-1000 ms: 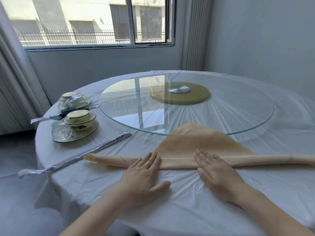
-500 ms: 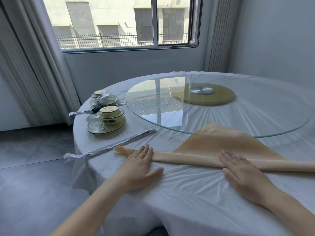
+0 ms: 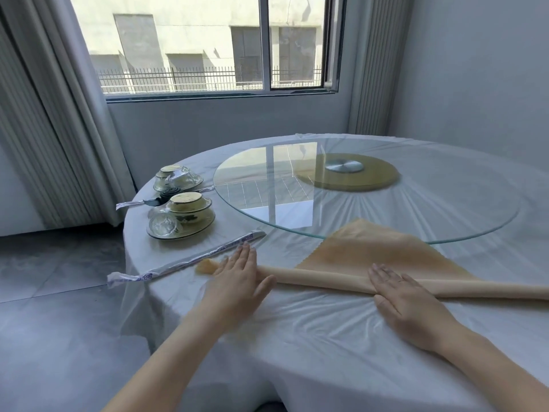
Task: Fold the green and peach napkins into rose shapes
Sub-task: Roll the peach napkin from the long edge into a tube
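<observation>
The peach napkin [image 3: 365, 251] lies on the white-covered round table [image 3: 297, 328], a triangle whose near edge is rolled into a long thin tube running left to right. Its point reaches under the glass turntable. My left hand [image 3: 237, 278] lies flat with straight fingers on the tube's left end. Further right, my right hand [image 3: 401, 295] presses flat on the tube. No green napkin is in view.
A glass turntable [image 3: 445, 209] fills the table's middle. At the left stand two wrapped sets of bowls and plates [image 3: 181, 218] and a wrapped spoon. A long wrapped chopstick packet [image 3: 184, 263] lies just beyond my left hand. The table edge drops to the floor at left.
My left hand slid left along the roll toward its end; my right hand kept its flat press. My head turned left, shifting the view.
</observation>
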A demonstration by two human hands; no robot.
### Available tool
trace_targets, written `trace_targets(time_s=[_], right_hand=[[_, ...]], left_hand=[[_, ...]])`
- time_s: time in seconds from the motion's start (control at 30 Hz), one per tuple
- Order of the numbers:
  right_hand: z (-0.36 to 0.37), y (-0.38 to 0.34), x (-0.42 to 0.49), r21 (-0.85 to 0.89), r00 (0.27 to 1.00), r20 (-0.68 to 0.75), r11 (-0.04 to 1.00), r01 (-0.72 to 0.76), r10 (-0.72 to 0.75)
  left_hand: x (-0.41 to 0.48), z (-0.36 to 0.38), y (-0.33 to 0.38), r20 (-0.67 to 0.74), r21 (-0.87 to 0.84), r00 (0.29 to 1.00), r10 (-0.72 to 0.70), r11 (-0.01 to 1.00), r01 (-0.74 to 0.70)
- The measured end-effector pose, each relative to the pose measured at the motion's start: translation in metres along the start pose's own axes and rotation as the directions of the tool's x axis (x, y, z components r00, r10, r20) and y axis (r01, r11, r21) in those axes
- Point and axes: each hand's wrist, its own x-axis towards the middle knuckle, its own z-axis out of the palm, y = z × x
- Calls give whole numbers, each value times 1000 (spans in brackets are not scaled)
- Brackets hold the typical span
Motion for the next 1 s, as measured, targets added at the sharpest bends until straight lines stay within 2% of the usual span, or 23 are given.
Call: trace_targets(time_s=[0.07,0.13,0.2,0.33,0.43,0.53,0.63,0.9,1.0], right_hand=[[1,-1,0,12,1000,-9,1000,3,-3],[0,-2,0,12,1000,-5,1000,4,-4],[-1,-1,0,10,1000,-4,1000,-2,2],[1,1,0,16,1000,-15,1000,1,-1],[0,6,-1,90,999,-37,995,36,-33],[-5,27,-9,209,980,-198,977,39,3],[-7,55,-22,252,945,-324,967,32,53],[-2,76,-36,137,880,-473,990,35,34],[-9,78,-48,152,892,-452,986,64,12]], left_hand=[[-2,-2,30,-84,-27,978,192,980,-195],[-1,-2,64,-128,-141,916,379,908,-395],[6,2,92,-181,-216,876,446,851,-478],[25,11,120,-173,-167,868,465,855,-491],[35,17,120,-167,-161,879,448,867,-472],[41,21,116,-134,-165,877,462,862,-479],[44,24,114,-160,-153,868,469,857,-491],[37,15,125,-181,-131,850,496,844,-520],[28,17,129,-185,-166,846,500,833,-528]])
